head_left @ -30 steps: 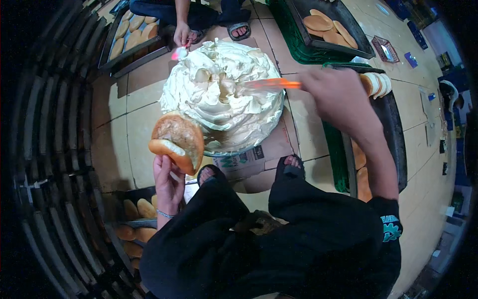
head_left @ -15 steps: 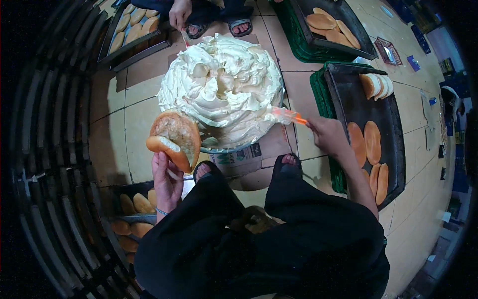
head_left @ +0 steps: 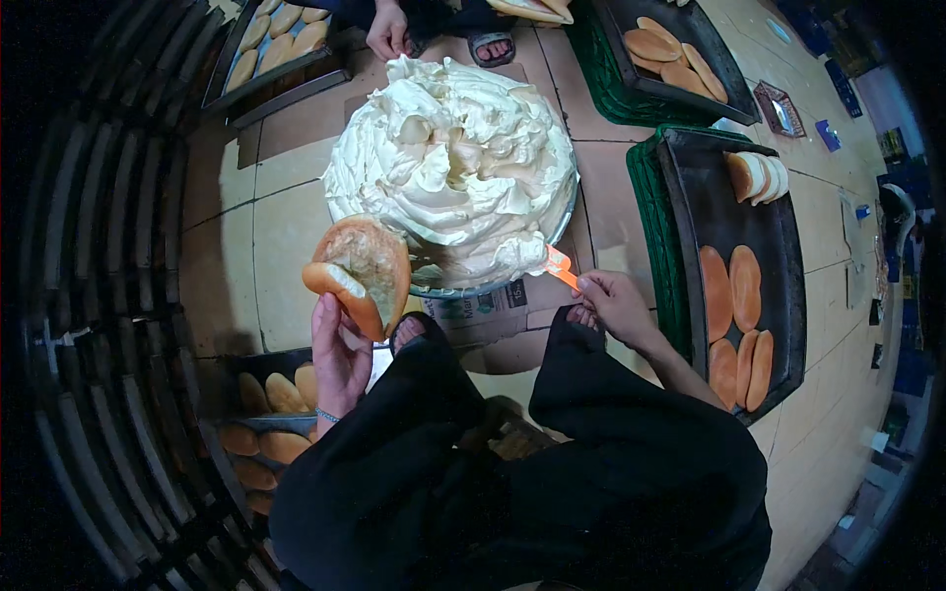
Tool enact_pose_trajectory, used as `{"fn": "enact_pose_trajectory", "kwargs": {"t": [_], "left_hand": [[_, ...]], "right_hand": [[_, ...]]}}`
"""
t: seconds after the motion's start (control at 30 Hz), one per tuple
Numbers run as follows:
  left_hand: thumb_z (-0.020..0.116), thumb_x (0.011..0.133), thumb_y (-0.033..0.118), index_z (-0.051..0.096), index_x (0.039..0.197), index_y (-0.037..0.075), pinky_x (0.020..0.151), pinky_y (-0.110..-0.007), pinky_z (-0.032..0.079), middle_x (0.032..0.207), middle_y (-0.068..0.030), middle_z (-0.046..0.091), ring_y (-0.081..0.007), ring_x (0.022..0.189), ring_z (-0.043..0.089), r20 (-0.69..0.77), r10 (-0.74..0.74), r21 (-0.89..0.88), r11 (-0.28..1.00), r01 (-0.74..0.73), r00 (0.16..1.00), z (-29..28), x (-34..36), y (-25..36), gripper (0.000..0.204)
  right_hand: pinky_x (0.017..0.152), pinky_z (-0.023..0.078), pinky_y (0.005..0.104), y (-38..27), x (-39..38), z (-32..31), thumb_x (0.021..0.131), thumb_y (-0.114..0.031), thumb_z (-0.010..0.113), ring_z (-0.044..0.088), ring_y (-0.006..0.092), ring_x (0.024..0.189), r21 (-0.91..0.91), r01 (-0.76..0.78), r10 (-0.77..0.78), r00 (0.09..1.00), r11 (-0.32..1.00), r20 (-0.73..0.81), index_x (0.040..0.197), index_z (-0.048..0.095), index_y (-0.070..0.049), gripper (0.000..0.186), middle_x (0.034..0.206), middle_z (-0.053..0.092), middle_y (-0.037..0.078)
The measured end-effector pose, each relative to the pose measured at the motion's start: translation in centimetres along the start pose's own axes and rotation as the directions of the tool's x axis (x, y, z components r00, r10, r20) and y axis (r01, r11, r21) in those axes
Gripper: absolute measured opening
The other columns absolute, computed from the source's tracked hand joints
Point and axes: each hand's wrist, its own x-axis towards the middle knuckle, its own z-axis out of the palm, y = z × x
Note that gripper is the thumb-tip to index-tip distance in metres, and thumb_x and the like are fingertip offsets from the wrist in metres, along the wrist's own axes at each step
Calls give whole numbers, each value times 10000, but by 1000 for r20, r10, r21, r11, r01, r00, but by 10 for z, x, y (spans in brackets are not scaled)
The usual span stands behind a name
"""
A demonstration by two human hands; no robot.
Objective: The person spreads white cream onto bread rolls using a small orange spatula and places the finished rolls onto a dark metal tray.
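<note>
A big heap of white cream fills a wide round bowl on the floor in front of me. My left hand grips a split bread roll, opened out with its pale inside showing and some white cream along the fold. The roll is at the bowl's near left edge. My right hand is closed around the handle of an orange spatula. Its blade is in the cream at the bowl's near right side, partly hidden by cream.
At right, a black tray on a green crate bears plain rolls and cream-filled ones. More trays of rolls stand far right, far left and lower left. Dark racks line the left. Another person's hand is beyond the bowl.
My right hand has moved left and nearer, and the spatula's blade has gone lower in the cream. The view has shifted slightly. A filled roll now shows near the other person at the top.
</note>
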Motion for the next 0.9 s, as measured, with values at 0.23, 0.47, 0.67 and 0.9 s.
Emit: {"fn": "enact_pose_trajectory", "kwargs": {"t": [0.23,0.47,0.67,0.9], "left_hand": [[579,997,257,537,1221,74,1005,-332,464,1200,-41,620,-145,1131,592,78,8,33,999,-10,997,6,-2,0,293],[498,1029,284,496,1330,51,1078,-411,410,1322,-82,575,-203,1245,535,226,10,50,999,-22,974,-7,5,-5,380],[573,997,247,477,1316,38,1025,-371,465,1263,-81,593,-194,1186,576,213,-16,30,999,10,977,18,-2,1,393],[567,996,237,462,1324,4,1017,-375,484,1254,-111,599,-211,1162,599,260,-93,22,996,90,961,28,0,1,416]], "right_hand": [[583,462,250,-5,-7,7,1009,-199,504,515,73,598,102,-23,24,1000,995,-3,906,656,12,280,644,506,-14],[541,372,229,-7,3,20,1011,-207,507,441,53,571,191,17,-25,999,981,41,912,653,2,272,645,490,-39],[488,362,198,-6,-3,15,1029,-262,508,359,16,494,263,11,-45,991,965,123,949,604,-17,275,605,416,-71],[514,340,212,-42,-25,-11,1041,-212,482,380,36,532,214,141,-167,980,966,106,1007,618,-21,237,667,473,-43]]}}
